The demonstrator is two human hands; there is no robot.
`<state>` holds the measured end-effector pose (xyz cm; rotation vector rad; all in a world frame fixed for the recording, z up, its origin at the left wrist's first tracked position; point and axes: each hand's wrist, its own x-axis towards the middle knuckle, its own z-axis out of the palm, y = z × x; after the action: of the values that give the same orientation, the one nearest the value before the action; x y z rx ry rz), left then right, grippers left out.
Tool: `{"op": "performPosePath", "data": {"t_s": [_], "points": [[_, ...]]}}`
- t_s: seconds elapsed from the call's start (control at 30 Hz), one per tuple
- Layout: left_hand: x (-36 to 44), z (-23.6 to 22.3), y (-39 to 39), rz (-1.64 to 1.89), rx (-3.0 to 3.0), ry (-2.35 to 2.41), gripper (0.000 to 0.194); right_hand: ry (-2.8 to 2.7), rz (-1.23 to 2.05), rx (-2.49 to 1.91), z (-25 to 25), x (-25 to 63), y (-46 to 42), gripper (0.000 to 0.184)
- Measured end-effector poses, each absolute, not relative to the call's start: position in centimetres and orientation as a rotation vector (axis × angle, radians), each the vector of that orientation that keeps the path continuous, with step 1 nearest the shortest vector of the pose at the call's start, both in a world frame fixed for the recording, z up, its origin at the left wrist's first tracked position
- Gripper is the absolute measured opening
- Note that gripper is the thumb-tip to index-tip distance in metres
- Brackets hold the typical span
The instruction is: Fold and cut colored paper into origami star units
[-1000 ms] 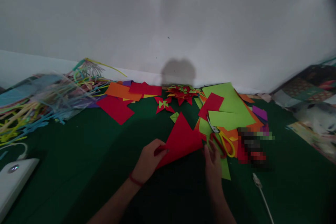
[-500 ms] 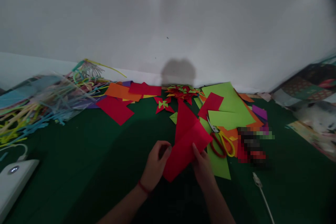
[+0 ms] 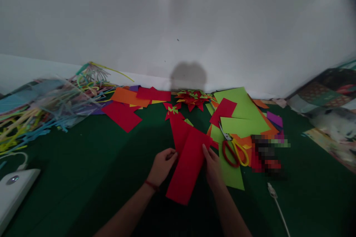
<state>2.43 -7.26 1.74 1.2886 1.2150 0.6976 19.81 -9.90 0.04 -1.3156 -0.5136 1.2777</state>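
Between my hands is a folded sheet of red paper, with a rectangular strip in front and a pointed corner sticking up at the upper left. My left hand pinches its left edge, thumb against the fingers. On the right edge, my right hand grips it with the thumb on top; its other fingers are partly hidden behind. A small red and green paper piece lies just beyond the raised corner. Scissors with red and yellow handles rest right of my right hand on green paper.
A layered red and green paper flower sits by the wall. Left are orange paper, another red sheet and a heap of colourful strips under clear plastic. A white device and a white cable flank the front.
The folded red paper has turned to stand more upright, its pointed corner swinging left and its lower end dropping. My left hand has shifted slightly left and now pinches the paper's edge.
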Motion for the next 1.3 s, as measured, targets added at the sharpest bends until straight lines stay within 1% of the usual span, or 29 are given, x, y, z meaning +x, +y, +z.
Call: {"op": "performPosePath", "data": {"t_s": [0.1, 0.23, 0.3, 0.37, 0.47, 0.6, 0.7, 0.77, 0.8, 0.83, 0.87, 0.93, 0.97, 1.07, 1.13, 1.17, 1.23, 1.3], "points": [[2.0, 1.7, -7.0, 0.664, 1.188, 1.129, 0.024, -0.622, 1.244, -1.366, -0.2, 20.3, -9.2, 0.035], [1.4, 1.2, -6.5, 0.65, 1.05, 1.035, 0.033, -0.666, 1.307, -1.35, -0.6, 20.2, -8.2, 0.036], [1.2, 0.8, -6.3, 0.68, 1.026, 1.067, 0.032, -0.665, 1.311, -1.346, -0.7, 20.1, -7.8, 0.038], [1.1, 0.6, -6.1, 0.784, 1.04, 1.156, 0.028, -0.656, 1.301, -1.329, -0.6, 20.2, -7.6, 0.044], [1.0, 0.9, -6.0, 0.932, 1.146, 1.336, 0.023, -0.739, 1.289, -1.326, -0.1, 20.2, -8.0, 0.048], [1.3, 1.8, -6.3, 0.934, 1.438, 1.524, 0.018, -0.95, 1.261, -1.441, 1.6, 19.3, -9.2, 0.048], [1.8, 2.4, -6.7, 0.927, 1.589, 1.596, 0.017, -1.051, 1.188, -1.494, 3.0, 18.1, -10.1, 0.057], [2.1, 2.8, -7.0, 0.935, 1.612, 1.568, 0.015, -1.082, 1.094, -1.54, 3.7, 17.4, -10.3, 0.065], [2.2, 3.0, -7.1, 0.94, 1.599, 1.537, 0.015, -1.084, 1.034, -1.571, 3.9, 17.3, -10.4, 0.065], [2.2, 3.2, -7.2, 0.944, 1.571, 1.501, 0.015, -1.083, 0.977, -1.605, 4.1, 17.3, -10.4, 0.061], [2.2, 3.3, -7.2, 0.947, 1.52, 1.461, 0.015, -1.083, 0.924, -1.644, 4.2, 17.5, -10.4, 0.054], [2.0, 3.3, -7.0, 0.962, 1.364, 1.371, 0.016, -1.091, 0.845, -1.735, 4.2, 18.3, -10.2, 0.032], [1.8, 3.2, -6.8, 0.967, 1.273, 1.327, 0.017, -1.102, 0.825, -1.776, 4.1, 18.9, -10.1, 0.025], [1.1, 2.1, -6.0, 0.95, 1.046, 1.247, 0.021, -1.107, 0.85, -1.786, 3.6, 20.9, -9.5, 0.022], [0.6, 0.9, -5.6, 0.909, 0.979, 1.255, 0.028, -1.094, 0.959, -1.747, 3.0, 22.0, -9.1, 0.024], [0.4, 0.3, -5.4, 0.886, 0.969, 1.279, 0.035, -1.083, 1.017, -1.749, 2.7, 22.4, -9.0, 0.026], [0.3, -0.7, -5.5, 0.892, 1.005, 1.375, 0.054, -1.079, 1.147, -1.766, 1.9, 23.0, -9.0, 0.029], [0.3, -1.2, -5.9, 1.003, 1.211, 1.584, 0.072, -1.093, 1.257, -1.778, 1.1, 23.3, -9.0, 0.03]]}}
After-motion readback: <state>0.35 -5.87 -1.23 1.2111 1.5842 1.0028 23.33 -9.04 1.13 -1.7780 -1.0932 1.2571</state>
